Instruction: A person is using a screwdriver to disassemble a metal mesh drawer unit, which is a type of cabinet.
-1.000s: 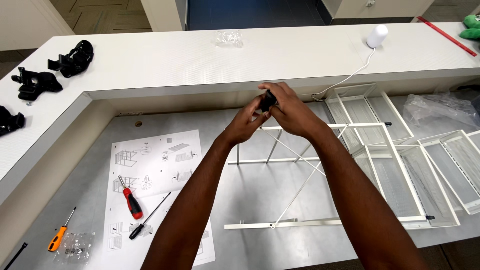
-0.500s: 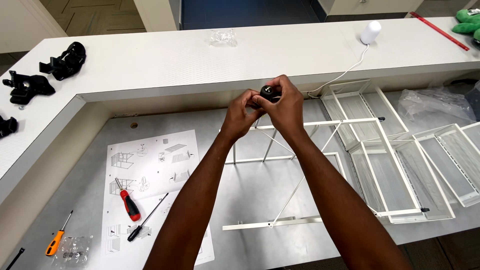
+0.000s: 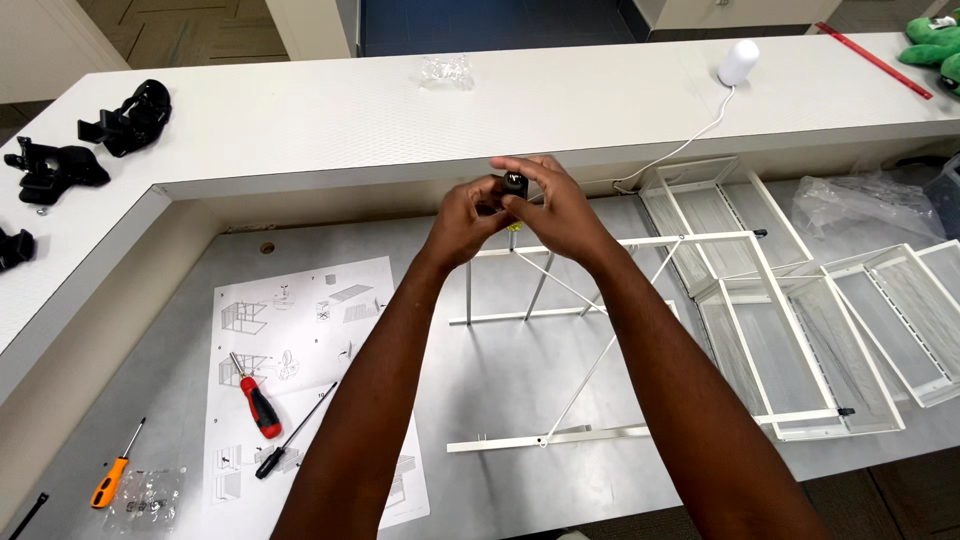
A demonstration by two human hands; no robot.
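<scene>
My left hand (image 3: 468, 222) and my right hand (image 3: 553, 207) meet above the grey table, both gripping a small black part (image 3: 514, 184) between their fingertips. The part sits at the top of an upright post of a white metal rack frame (image 3: 560, 312) that lies below my hands, with crossed thin rods and flat rails. How the part joins the post is hidden by my fingers.
White mesh baskets (image 3: 780, 330) lie to the right. An instruction sheet (image 3: 300, 330) lies to the left with a red-handled screwdriver (image 3: 256, 397), a black screwdriver (image 3: 292, 437), an orange screwdriver (image 3: 114, 472) and a small hardware bag (image 3: 150, 492). Black clamps (image 3: 125, 122) rest on the white counter.
Both hands stay closed on the black part at the post's top; the fingers have shifted around it slightly. The view has tilted a little.
</scene>
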